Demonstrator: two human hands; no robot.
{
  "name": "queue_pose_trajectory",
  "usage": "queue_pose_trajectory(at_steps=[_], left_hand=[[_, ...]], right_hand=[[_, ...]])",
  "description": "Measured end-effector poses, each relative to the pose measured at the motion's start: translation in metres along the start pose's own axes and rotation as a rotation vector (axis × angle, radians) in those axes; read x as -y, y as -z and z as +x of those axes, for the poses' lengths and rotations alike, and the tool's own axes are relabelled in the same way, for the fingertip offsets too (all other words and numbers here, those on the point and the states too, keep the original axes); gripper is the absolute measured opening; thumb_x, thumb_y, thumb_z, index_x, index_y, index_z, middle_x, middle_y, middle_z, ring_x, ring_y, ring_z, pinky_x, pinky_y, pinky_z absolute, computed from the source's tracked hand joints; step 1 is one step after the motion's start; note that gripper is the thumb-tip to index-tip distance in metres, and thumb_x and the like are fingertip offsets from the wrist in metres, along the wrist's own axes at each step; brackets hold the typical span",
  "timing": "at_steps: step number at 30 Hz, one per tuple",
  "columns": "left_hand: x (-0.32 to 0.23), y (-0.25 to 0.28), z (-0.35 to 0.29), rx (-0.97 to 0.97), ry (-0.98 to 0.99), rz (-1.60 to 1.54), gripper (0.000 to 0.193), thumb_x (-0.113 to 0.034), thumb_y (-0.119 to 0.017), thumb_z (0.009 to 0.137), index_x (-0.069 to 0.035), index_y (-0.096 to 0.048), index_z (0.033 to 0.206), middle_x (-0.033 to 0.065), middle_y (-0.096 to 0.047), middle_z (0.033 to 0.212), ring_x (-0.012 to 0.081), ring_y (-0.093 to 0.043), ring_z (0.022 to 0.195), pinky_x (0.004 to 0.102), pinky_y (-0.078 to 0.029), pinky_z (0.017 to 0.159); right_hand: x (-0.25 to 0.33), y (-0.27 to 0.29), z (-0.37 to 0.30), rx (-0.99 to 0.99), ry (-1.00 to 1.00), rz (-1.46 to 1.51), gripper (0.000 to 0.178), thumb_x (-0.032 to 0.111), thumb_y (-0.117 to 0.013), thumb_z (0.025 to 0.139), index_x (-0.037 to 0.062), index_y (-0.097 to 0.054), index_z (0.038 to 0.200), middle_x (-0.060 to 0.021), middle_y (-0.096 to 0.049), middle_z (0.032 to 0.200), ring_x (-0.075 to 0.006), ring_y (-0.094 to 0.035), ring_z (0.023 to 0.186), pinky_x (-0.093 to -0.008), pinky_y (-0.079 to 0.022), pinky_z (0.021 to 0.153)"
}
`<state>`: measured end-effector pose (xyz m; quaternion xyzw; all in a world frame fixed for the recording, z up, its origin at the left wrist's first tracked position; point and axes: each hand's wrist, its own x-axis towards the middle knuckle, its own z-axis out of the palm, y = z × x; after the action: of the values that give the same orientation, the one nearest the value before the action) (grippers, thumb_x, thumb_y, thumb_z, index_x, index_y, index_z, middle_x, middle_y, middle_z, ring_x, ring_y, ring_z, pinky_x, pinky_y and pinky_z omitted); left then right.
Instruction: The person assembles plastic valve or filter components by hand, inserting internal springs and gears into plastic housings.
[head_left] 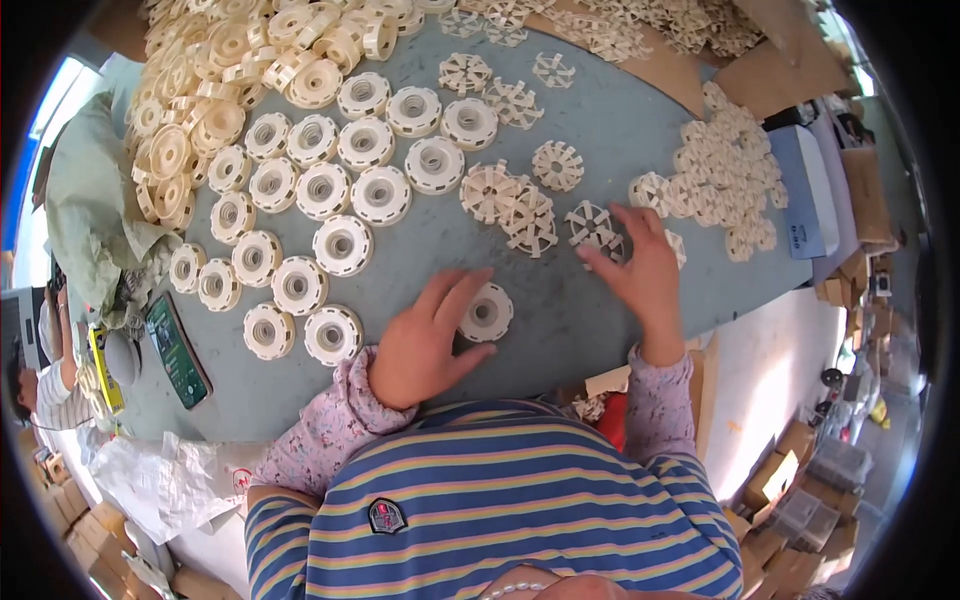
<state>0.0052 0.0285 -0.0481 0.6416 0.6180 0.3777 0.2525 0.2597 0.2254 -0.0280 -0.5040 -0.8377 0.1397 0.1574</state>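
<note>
On the table in front of me lies a round cream plastic wheel [490, 312] with a hole in its middle. My left hand [422, 342] is at its left side, thumb and fingers spread apart near its rim; whether they touch it I cannot tell. My right hand [645, 272] is open beside a flat spoked plastic disc [594, 232], its thumb and forefinger parted at the disc's right edge. Left of my hands, several similar wheels [342, 245] lie flat in rough rows, some with a coil spring showing at the centre.
Spoked discs [510, 205] lie stacked ahead, with a larger heap [735, 165] at the right. Cream ring parts [215, 95] pile up at the far left. A phone [178, 350] rests near the left edge. Cardboard [660, 75] lies at the back; another person [50, 375] is at far left.
</note>
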Motion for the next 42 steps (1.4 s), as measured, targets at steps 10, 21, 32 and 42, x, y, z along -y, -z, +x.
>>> queue_pose_trajectory(at_steps=[10, 21, 32, 42], left_hand=[[-0.001, 0.011, -0.006, 0.094, 0.178, -0.285, 0.087, -0.007, -0.091, 0.076, -0.013, -0.054, 0.155, 0.0146, -0.062, 0.144, 0.0238, -0.071, 0.078, 0.0353, -0.060, 0.071], [0.000, 0.024, -0.003, 0.178, 0.248, -0.490, 0.086, -0.003, -0.085, 0.087, -0.011, -0.046, 0.163, 0.0092, -0.063, 0.142, 0.0098, -0.067, 0.079, 0.0249, -0.057, 0.068], [0.014, 0.011, -0.008, 0.086, 0.270, -0.511, 0.069, 0.002, -0.077, 0.095, -0.006, -0.051, 0.158, 0.0063, -0.066, 0.131, 0.0060, -0.062, 0.078, 0.0231, -0.053, 0.067], [-0.014, 0.047, -0.026, 0.004, 0.177, -0.377, 0.066, -0.005, -0.089, 0.083, -0.006, -0.064, 0.144, 0.0141, -0.068, 0.132, 0.0158, -0.063, 0.068, 0.0283, -0.052, 0.061]], right_hand=[[0.019, 0.012, 0.000, -0.033, 0.188, 0.282, 0.072, 0.015, -0.097, 0.072, 0.0092, -0.072, 0.139, -0.0028, -0.068, 0.104, -0.0115, -0.052, 0.068, -0.0269, -0.050, 0.064], [0.032, 0.001, -0.050, 0.257, 0.223, 0.357, 0.068, 0.014, -0.096, 0.074, 0.0115, -0.071, 0.137, -0.0058, -0.066, 0.114, -0.0172, -0.059, 0.076, -0.0310, -0.054, 0.071], [0.078, -0.020, -0.039, 0.414, 0.482, 0.428, 0.061, 0.024, -0.090, 0.084, 0.0076, -0.069, 0.139, -0.0102, -0.066, 0.136, -0.0322, -0.068, 0.120, -0.0417, -0.060, 0.098], [0.055, 0.009, -0.046, 0.614, 0.451, 0.300, 0.059, 0.025, -0.090, 0.081, 0.0116, -0.071, 0.135, -0.0104, -0.068, 0.133, -0.0342, -0.070, 0.118, -0.0440, -0.058, 0.100]])
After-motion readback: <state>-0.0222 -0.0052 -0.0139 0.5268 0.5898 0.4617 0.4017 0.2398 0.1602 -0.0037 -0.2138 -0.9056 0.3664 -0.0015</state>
